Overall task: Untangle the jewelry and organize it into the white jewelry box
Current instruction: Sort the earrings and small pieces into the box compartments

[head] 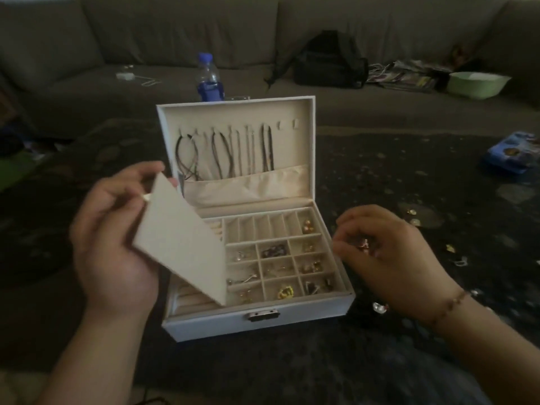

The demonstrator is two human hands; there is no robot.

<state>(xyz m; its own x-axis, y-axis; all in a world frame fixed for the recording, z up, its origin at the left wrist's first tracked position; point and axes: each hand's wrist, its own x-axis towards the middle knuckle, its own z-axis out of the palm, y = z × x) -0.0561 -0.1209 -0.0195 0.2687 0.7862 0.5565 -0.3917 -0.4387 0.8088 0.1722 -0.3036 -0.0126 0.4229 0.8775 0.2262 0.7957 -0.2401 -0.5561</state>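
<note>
While my left hand (114, 241) grips the cream insert panel (181, 244) above the white jewelry box (263, 323) | right hand (388, 258) pinches a small earring (364, 243) | I'd lower it gently into an empty compartment.

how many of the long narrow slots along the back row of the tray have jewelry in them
1. Six narrow slots show in the tray of the jewelry box; only the far-right slot holds pieces. The panel in the left hand may hide more.

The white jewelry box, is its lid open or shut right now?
Open. The white jewelry box has its lid standing upright, necklaces hanging inside it, and the compartment tray below exposed.
</note>
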